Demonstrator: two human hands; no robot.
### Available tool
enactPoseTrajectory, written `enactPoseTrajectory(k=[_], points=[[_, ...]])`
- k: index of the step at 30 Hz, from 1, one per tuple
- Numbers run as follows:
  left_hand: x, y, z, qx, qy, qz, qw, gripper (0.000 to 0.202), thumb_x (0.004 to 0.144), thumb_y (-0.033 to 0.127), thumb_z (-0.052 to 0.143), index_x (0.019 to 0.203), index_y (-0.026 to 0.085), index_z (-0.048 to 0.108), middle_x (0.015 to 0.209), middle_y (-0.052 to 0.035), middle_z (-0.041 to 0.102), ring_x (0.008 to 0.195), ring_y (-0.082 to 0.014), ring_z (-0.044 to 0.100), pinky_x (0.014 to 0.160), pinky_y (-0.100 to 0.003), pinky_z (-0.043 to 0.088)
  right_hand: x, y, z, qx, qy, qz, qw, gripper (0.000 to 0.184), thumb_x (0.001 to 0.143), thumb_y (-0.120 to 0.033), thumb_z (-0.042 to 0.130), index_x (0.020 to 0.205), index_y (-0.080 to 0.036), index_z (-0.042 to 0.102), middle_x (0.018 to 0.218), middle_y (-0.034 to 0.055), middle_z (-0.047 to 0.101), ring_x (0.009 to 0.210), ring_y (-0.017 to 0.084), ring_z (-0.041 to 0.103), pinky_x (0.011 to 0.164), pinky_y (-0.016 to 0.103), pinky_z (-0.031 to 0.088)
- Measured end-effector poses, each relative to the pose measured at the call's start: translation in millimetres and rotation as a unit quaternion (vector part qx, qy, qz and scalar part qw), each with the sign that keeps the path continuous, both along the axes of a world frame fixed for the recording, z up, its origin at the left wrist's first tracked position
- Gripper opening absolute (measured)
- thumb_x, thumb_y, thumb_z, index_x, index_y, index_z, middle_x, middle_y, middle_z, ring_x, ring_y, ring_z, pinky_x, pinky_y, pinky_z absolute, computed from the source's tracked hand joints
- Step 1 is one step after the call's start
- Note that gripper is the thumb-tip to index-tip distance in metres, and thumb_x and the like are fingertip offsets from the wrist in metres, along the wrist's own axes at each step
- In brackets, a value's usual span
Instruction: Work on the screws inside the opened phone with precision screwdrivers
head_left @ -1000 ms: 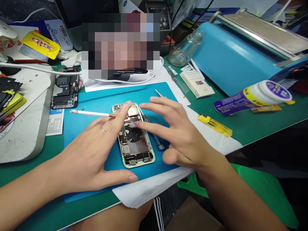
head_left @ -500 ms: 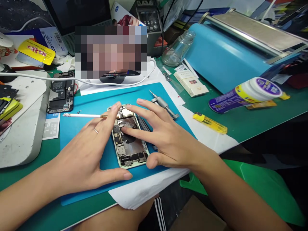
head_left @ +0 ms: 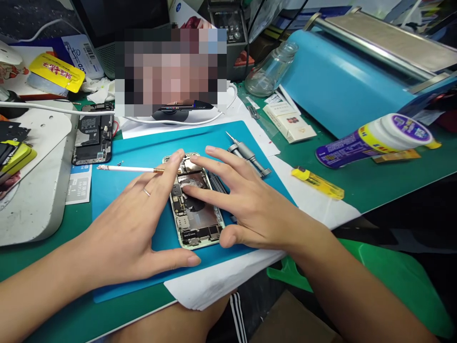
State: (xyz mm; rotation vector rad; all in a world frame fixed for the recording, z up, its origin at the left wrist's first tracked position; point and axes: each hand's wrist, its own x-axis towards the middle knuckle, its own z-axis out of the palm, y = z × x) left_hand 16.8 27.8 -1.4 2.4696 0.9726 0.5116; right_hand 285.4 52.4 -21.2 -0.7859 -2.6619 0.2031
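Note:
An opened phone [head_left: 202,216] with its inner parts exposed lies on a blue mat [head_left: 124,147]. My left hand [head_left: 137,233] rests along its left side, fingers stretched and thumb pointing to its lower end. Between the fingers of this hand sits a thin white cigarette [head_left: 128,168] with a gold band, its greyish tip pointing left. My right hand [head_left: 246,197] is spread over the phone's right side. One of its fingertips lies at the top edge, another on the round dark coil area. Nothing shows in the right hand's grasp.
Screwdrivers [head_left: 248,155] lie right of the phone. A second phone part [head_left: 93,133] lies at the left. Further right are a cigarette pack [head_left: 289,122], a yellow cutter [head_left: 317,182], a purple-white canister [head_left: 371,140], a glass jar [head_left: 266,74] and a blue roll machine [head_left: 342,81].
The whole view has shifted slightly, so things appear a little further right. Both hands keep nearly the same pose on the phone.

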Motion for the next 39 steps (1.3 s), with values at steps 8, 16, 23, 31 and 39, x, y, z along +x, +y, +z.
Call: enactPoseTrajectory(k=[8,16,23,31,39], points=[[0.0,0.5,0.0,-0.002,-0.008,-0.004,1.0,0.122,0.089,0.071,0.068,0.167,0.027,-0.015,0.174,-0.0134,0.012,0.153,-0.0465,0.032,0.118,-0.065,0.042,0.8,1.4,-0.2,0.01,0.02,-0.018,1.0,0.085,0.096,-0.08,0.016,0.145,-0.023,0.057,0.165,0.0169,0.039,0.157,0.039,0.026,0.124,0.07,0.025],[-0.2,0.1,-0.1,0.001,-0.006,-0.003,1.0,0.122,0.089,0.071,0.068,0.166,0.027,-0.015,0.174,-0.014,0.013,0.154,-0.0467,0.031,0.117,-0.064,0.043,0.2,-0.3,0.2,0.034,0.009,-0.023,0.999,0.084,0.097,-0.078,0.017,0.14,-0.021,0.061,0.163,0.0189,0.04,0.156,0.039,0.028,0.123,0.069,0.027],[0.0,0.5,0.7,0.002,0.004,0.0,1.0,0.121,0.089,0.074,0.066,0.166,0.029,-0.016,0.175,-0.0121,0.012,0.155,-0.0452,0.03,0.119,-0.065,0.041,-4.7,2.3,1.8,0.035,-0.003,-0.01,0.999,0.086,0.096,-0.08,0.019,0.144,-0.019,0.057,0.164,0.0209,0.04,0.155,0.04,0.03,0.121,0.069,0.031],[0.6,0.6,1.9,-0.005,0.001,-0.002,1.0,0.122,0.088,0.072,0.068,0.166,0.03,-0.016,0.175,-0.0106,0.012,0.154,-0.0452,0.031,0.12,-0.064,0.041,-6.4,3.3,4.5,0.012,0.009,-0.013,1.0,0.085,0.095,-0.081,0.025,0.133,-0.016,0.065,0.163,0.0208,0.042,0.155,0.041,0.031,0.123,0.069,0.027],[0.1,0.9,-0.8,0.004,0.001,-0.005,1.0,0.125,0.088,0.072,0.068,0.166,0.024,-0.017,0.174,-0.0146,0.011,0.154,-0.0456,0.031,0.119,-0.063,0.04,-5.3,2.4,4.0,0.01,0.016,-0.026,0.999,0.087,0.095,-0.081,0.018,0.127,-0.016,0.067,0.161,0.021,0.045,0.155,0.04,0.031,0.124,0.068,0.025]])
